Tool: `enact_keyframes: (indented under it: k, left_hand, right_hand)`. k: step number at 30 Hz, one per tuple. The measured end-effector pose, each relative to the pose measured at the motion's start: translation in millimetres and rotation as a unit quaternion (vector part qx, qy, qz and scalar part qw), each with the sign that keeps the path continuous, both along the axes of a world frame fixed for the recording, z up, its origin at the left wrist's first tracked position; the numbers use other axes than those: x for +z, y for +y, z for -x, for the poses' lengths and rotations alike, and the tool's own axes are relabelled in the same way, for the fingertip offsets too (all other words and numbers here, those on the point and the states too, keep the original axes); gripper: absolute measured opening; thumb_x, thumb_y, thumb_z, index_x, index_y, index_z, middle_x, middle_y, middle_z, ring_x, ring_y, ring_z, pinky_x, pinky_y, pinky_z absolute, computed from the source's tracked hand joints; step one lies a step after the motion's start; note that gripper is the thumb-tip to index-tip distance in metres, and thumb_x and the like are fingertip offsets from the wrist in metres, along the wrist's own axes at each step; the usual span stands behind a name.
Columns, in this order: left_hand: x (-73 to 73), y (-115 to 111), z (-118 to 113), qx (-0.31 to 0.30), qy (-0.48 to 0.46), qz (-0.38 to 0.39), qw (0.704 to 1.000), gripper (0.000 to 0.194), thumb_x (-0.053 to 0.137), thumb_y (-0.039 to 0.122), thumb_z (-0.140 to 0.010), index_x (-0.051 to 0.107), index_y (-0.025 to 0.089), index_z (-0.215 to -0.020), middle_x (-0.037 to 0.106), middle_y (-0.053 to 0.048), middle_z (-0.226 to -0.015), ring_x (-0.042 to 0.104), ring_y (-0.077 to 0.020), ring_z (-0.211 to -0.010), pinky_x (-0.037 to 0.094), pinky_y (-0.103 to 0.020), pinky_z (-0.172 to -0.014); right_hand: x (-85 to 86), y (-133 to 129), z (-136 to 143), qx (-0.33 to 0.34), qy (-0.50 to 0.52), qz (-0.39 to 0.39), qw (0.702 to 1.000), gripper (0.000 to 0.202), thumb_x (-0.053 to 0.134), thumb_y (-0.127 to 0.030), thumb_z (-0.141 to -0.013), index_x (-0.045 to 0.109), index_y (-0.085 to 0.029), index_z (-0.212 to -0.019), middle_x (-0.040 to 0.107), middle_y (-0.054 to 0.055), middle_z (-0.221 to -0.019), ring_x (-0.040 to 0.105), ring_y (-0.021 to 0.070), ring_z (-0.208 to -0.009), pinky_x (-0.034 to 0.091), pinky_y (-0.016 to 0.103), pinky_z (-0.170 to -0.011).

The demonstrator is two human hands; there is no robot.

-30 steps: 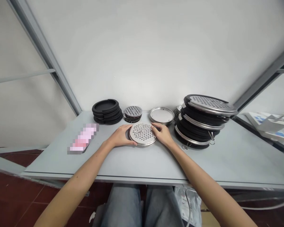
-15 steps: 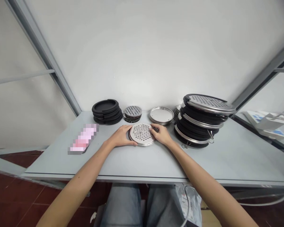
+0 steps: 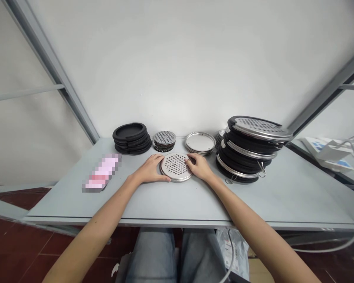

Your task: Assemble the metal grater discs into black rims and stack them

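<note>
A round perforated metal disc [image 3: 176, 166] lies flat on the grey table, with at least one more rim showing beneath its edge. My left hand [image 3: 149, 169] is curved about its left side, thumb along the front rim. On the right side, my right hand [image 3: 199, 166] grips the edge, its thumb resting on the perforated top and its other fingers partly hidden. Behind the disc are a short stack of small patterned metal discs [image 3: 164, 137] and a stack of shallow round metal lids [image 3: 200, 142].
At the back left sits a stack of black rings [image 3: 131, 137]. A tall leaning stack of black-and-metal round assemblies [image 3: 252, 151] with wire clasps stands at right. A phone with a pixelated screen [image 3: 104, 171] lies on the left of the table [image 3: 171, 206]. A white cable [image 3: 336, 250] hangs at right.
The view has shifted very slightly. Both hands keep their hold on the perforated disc, and nothing on the table has visibly moved.
</note>
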State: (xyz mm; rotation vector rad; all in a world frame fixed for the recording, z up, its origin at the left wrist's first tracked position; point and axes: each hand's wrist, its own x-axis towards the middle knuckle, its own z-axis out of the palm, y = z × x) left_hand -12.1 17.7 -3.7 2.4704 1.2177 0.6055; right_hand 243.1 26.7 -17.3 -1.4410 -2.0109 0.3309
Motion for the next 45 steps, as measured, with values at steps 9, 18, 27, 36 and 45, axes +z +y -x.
enact_keyframes:
  k: [9,18,27,36,45]
  left_hand:
    - [-4.8,1.8,0.6,0.008,-0.005,0.017,1.000,0.107,0.077,0.067,-0.057,0.039,0.016,-0.143,0.039,-0.018,-0.147,0.036,-0.0372,-0.135,0.030,-0.051,-0.112]
    - [-9.6,6.5,-0.7,-0.014,-0.023,0.015,1.000,0.107,0.080,0.065,-0.054,0.043,0.013,-0.141,0.043,-0.019,-0.146,0.041,-0.0356,-0.134,0.031,-0.049,-0.113]
    - [-9.2,6.4,-0.7,-0.010,-0.026,0.014,1.000,0.108,0.081,0.064,-0.052,0.045,0.014,-0.141,0.044,-0.020,-0.145,0.042,-0.0368,-0.134,0.032,-0.051,-0.112]
    - [-8.7,1.2,-4.5,-0.006,0.037,-0.029,0.999,0.115,0.077,0.070,-0.055,0.037,0.012,-0.146,0.039,-0.022,-0.148,0.038,-0.0401,-0.134,0.032,-0.054,-0.111]
    - [-2.5,0.5,-6.6,-0.039,-0.086,-0.180,0.979,0.042,0.069,0.045,-0.082,0.067,0.023,-0.117,0.068,-0.009,-0.119,0.061,-0.0251,-0.111,0.046,-0.043,-0.097]
  right_hand:
    - [-6.8,3.4,-0.1,-0.017,-0.015,-0.014,1.000,0.035,0.055,-0.033,-0.087,0.067,-0.008,-0.110,0.066,0.016,-0.117,0.058,0.0261,-0.111,0.040,0.035,-0.099]
    - [-11.9,-0.6,4.2,-0.035,-0.049,-0.025,0.998,0.034,0.050,-0.034,-0.091,0.067,-0.010,-0.109,0.066,0.016,-0.113,0.056,0.0251,-0.111,0.038,0.033,-0.099]
    - [-14.9,-0.1,4.7,-0.054,-0.040,0.013,0.998,0.041,0.050,-0.037,-0.090,0.063,-0.007,-0.116,0.066,0.017,-0.112,0.057,0.0261,-0.108,0.040,0.034,-0.096]
    - [-13.8,0.4,3.9,-0.049,-0.015,0.015,0.999,0.044,0.051,-0.037,-0.089,0.062,-0.007,-0.120,0.066,0.017,-0.116,0.058,0.0279,-0.110,0.040,0.038,-0.099]
    - [1.1,4.3,-4.9,-0.027,0.129,0.096,0.987,0.047,0.042,-0.045,-0.092,0.068,-0.011,-0.112,0.069,0.014,-0.114,0.061,0.0283,-0.109,0.043,0.039,-0.098]
